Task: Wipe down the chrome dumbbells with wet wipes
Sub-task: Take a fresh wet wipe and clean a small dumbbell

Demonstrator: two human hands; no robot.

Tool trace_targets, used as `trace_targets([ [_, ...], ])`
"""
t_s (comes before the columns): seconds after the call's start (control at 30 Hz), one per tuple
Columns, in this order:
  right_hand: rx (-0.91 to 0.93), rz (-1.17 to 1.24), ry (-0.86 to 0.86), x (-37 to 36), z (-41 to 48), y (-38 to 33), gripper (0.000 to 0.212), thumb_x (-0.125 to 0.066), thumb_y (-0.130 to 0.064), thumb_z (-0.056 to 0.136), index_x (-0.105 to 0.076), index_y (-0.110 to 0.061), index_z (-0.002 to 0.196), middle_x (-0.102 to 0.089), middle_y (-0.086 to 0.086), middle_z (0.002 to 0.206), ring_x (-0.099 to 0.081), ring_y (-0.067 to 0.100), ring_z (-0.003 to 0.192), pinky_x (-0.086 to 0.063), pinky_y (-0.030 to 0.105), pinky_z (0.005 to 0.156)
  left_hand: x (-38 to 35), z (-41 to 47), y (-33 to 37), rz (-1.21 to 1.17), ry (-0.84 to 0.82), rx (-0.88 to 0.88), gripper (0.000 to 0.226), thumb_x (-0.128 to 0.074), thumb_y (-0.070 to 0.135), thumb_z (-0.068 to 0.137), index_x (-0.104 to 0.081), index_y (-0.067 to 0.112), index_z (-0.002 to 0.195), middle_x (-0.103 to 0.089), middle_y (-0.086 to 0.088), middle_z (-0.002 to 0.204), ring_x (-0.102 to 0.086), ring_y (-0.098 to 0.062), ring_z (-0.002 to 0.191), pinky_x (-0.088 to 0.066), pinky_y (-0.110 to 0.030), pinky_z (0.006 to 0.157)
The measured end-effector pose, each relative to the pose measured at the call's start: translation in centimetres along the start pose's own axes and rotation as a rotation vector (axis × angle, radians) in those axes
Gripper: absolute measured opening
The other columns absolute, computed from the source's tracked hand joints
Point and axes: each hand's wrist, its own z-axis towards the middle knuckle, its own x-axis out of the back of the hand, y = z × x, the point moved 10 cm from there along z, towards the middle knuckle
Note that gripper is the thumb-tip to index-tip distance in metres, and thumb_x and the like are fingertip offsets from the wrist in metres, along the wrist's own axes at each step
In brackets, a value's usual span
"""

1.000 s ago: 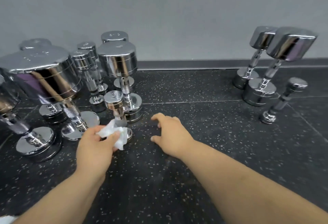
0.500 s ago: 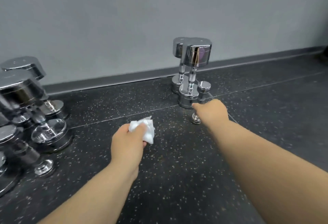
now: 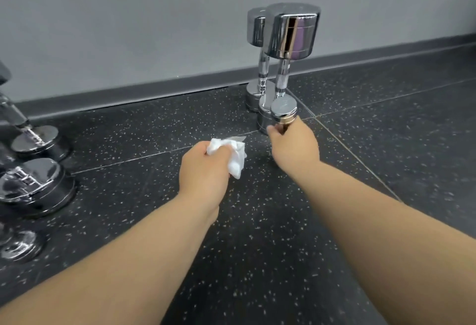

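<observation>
Right hand (image 3: 293, 146) grips the small dumbbell (image 3: 284, 110): fingers and thumb curled round the handle just under its top head. The handle and lower end are hidden behind the hand, so I cannot tell whether it stands on the floor or is lifted. Left hand (image 3: 203, 167) is closed on a crumpled white wet wipe (image 3: 235, 154), which bunches out past the thumb side, held above the floor and just left of the right hand, not touching the dumbbell.

Head view, only view. The small dumbbell's top head is chrome, roughly upright, right in front of the base of the large dumbbell (image 3: 292, 30), touching or nearly so. The large dumbbell stands on end, its upper head showing a purple reflection. The second dumbbell (image 3: 255, 27) stands on end just behind and left of it, near the skirting (image 3: 128, 94).

At the left edge is a cluster of dumbbells (image 3: 38, 185), chrome, partly cut off by the frame, well apart from both hands.

Floor (image 3: 257, 247) is black speckled rubber tiles with visible seams. Wall (image 3: 128, 15) is plain grey. Both forearms are bare, reaching forward from the bottom of the frame.
</observation>
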Motion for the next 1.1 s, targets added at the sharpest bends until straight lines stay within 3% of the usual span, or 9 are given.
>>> trace_targets([
  [0.13,0.118,-0.073,-0.188,-2.1,-5.6,-3.5,0.021,-0.056,-0.034,0.097,-0.048,-0.018,0.087,-0.05,-0.009,0.073,-0.051,0.018,0.075,-0.036,0.03,0.07,3.4,-1.7,2.0,-0.042,0.022,-0.03,0.012,-0.058,0.012,0.084,-0.069,0.017,0.086,-0.069,0.007,0.079,-0.059,-0.017,0.076,-0.046,-0.031,0.075],
  [0.27,0.187,-0.131,-0.397,-4.3,-12.2,-8.4,0.032,-0.058,-0.039,0.096,-0.042,-0.022,0.074,-0.053,-0.004,0.073,-0.054,0.021,0.073,-0.041,0.034,0.067,8.2,-5.2,6.6,-0.121,-0.02,-0.128,0.03,-0.056,0.007,0.086,-0.073,0.033,0.089,-0.072,0.015,0.094,-0.063,-0.007,0.092,-0.046,-0.026,0.078],
  [0.43,0.39,-0.146,-0.513,-4.1,-20.8,-17.7,0.027,-0.055,-0.037,0.097,-0.04,-0.024,0.078,-0.054,-0.004,0.076,-0.05,0.019,0.071,-0.036,0.032,0.059,16.4,-11.1,11.3,0.014,-0.035,-0.297,0.02,-0.057,0.028,0.092,-0.075,0.029,0.083,-0.058,0.017,0.062,-0.05,-0.001,0.063,-0.04,-0.012,0.06],
  [0.53,0.475,-0.111,-0.555,-3.1,-25.8,-23.4,0.028,-0.053,-0.034,0.098,-0.037,-0.026,0.077,-0.052,-0.004,0.076,-0.049,0.018,0.071,-0.035,0.031,0.058,22.8,-15.0,13.6,0.131,0.087,-0.417,0.014,-0.065,0.029,0.09,-0.072,0.039,0.084,-0.066,0.022,0.07,-0.054,0.007,0.062,-0.038,-0.006,0.054],
  [0.67,0.498,-0.003,-0.624,-2.6,-32.0,-28.3,0.012,-0.054,-0.033,0.097,-0.048,-0.024,0.092,-0.061,-0.002,0.079,-0.058,0.018,0.07,-0.043,0.031,0.061,30.5,-20.7,15.4,0.098,0.267,-0.493,0.013,-0.073,0.021,0.084,-0.071,0.034,0.082,-0.064,0.018,0.069,-0.053,0.006,0.054,-0.037,-0.007,0.05],
  [0.87,0.252,0.269,-0.675,-4.5,-37.2,-27.3,0.013,-0.055,-0.027,0.095,-0.051,-0.022,0.084,-0.06,0.003,0.071,-0.057,0.02,0.064,-0.054,0.042,0.071,34.9,-23.2,12.0,-0.335,0.233,-0.244,0.013,-0.073,0.029,0.085,-0.071,0.024,0.097,-0.075,0.01,0.088,-0.068,-0.002,0.079,-0.051,-0.02,0.069],
  [0.93,0.199,0.317,-0.698,-5.9,-38.1,-25.8,0.011,-0.056,-0.028,0.096,-0.053,-0.022,0.087,-0.061,0.0,0.07,-0.054,0.016,0.063,-0.048,0.036,0.067,35.2,-22.9,9.6,-0.318,0.255,-0.176,0.024,-0.074,0.023,0.085,-0.064,0.023,0.107,-0.073,0.008,0.093,-0.068,-0.001,0.075,-0.05,-0.014,0.057],
  [1.03,0.166,0.303,-0.702,-8.3,-38.7,-22.7,0.014,-0.059,-0.028,0.096,-0.053,-0.023,0.085,-0.055,-0.007,0.069,-0.048,0.009,0.062,-0.039,0.026,0.062,35.5,-21.7,6.1,-0.138,0.319,-0.085,0.018,-0.066,0.026,0.09,-0.062,0.022,0.107,-0.067,-0.001,0.108,-0.064,-0.014,0.089,-0.046,-0.025,0.064],
  [1.1,0.123,0.302,-0.712,-10.2,-38.6,-20.8,0.013,-0.06,-0.026,0.096,-0.054,-0.024,0.085,-0.052,-0.011,0.068,-0.044,0.006,0.059,-0.035,0.023,0.058,35.3,-20.7,5.1,-0.029,0.307,-0.078,0.012,-0.056,0.028,0.096,-0.067,0.023,0.099,-0.069,0.001,0.1,-0.06,-0.014,0.084,-0.042,-0.029,0.065],
])
